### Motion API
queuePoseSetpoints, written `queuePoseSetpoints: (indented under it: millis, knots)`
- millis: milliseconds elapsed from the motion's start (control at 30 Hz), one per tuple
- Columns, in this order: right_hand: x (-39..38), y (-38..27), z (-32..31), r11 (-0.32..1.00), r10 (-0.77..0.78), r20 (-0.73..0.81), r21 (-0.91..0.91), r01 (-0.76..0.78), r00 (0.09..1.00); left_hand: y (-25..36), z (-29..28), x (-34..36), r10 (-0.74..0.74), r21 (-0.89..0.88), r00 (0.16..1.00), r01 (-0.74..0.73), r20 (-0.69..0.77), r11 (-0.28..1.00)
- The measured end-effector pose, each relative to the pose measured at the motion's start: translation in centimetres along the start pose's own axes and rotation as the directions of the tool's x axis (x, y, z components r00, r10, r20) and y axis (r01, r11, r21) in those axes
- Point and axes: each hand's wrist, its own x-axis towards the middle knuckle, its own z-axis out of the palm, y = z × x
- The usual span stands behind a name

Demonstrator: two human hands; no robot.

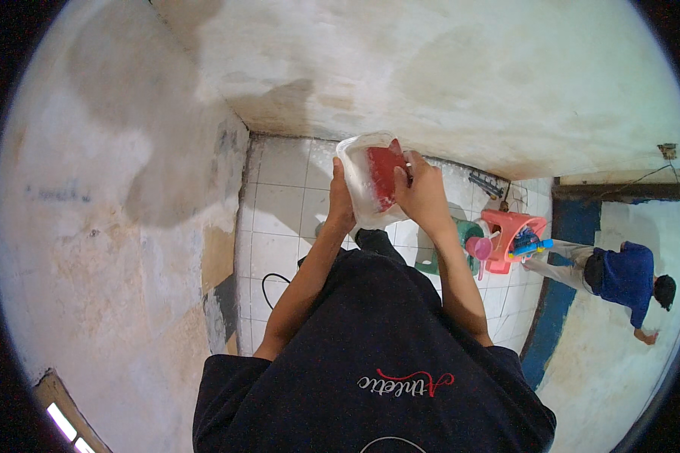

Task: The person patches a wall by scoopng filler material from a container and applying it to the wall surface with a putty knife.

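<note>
My left hand grips the left side of a translucent white plastic tub, its fingers wrapped around the outside. White, paste-like residue coats the inside of the tub. In my right hand is a red flat scraper, pinched between thumb and fingers at its right edge. The scraper's blade lies over the tub's opening and has white smears on it. Whether its lower edge touches the tub wall I cannot tell. Both hands are in front of my body, above the tiled floor.
Right of me stand a pink plastic stool with blue and yellow items, a pink dipper and a green container. A co-worker in a blue shirt reaches to the right wall. A black cable lies left; patchy walls enclose the corner.
</note>
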Motion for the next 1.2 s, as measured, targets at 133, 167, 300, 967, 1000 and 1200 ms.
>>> queuePoseSetpoints:
  millis: [133, 167, 300, 967, 1000, 1200]
  knots:
    - [0.4, -0.4, -0.5, 0.995, 0.018, -0.04, -0.101, -0.022, 0.999, 0.0, -0.2, 0.1, -0.013, 0.026, 0.999, 0.014, -0.05, 1.0]
    - [0.3, -0.2, -0.2, 0.994, 0.018, -0.042, -0.102, -0.022, 0.999, 0.1, -0.1, 0.1, -0.013, 0.053, 0.998, 0.016, -0.063, 0.998]
    - [-0.1, -0.6, 1.4, 0.998, -0.005, 0.0, -0.062, 0.005, 1.0, -0.3, -0.9, 0.8, -0.028, -0.022, 0.999, 0.029, 0.044, 0.999]
    - [-0.5, -0.2, 1.0, 1.0, 0.01, -0.01, -0.02, -0.01, 1.0, -0.7, -1.6, 0.5, -0.024, 0.039, 1.0, 0.024, -0.014, 0.999]
    - [-0.2, -0.5, 0.2, 0.999, 0.04, -0.019, -0.009, -0.04, 0.999, -0.7, -1.5, 0.4, -0.023, 0.04, 1.0, 0.024, -0.013, 0.999]
    - [-0.3, 0.2, 1.9, 0.999, 0.024, 0.005, -0.032, -0.024, 1.0, -1.0, -1.5, 0.7, -0.037, -0.049, 0.998, 0.039, 0.05, 0.998]
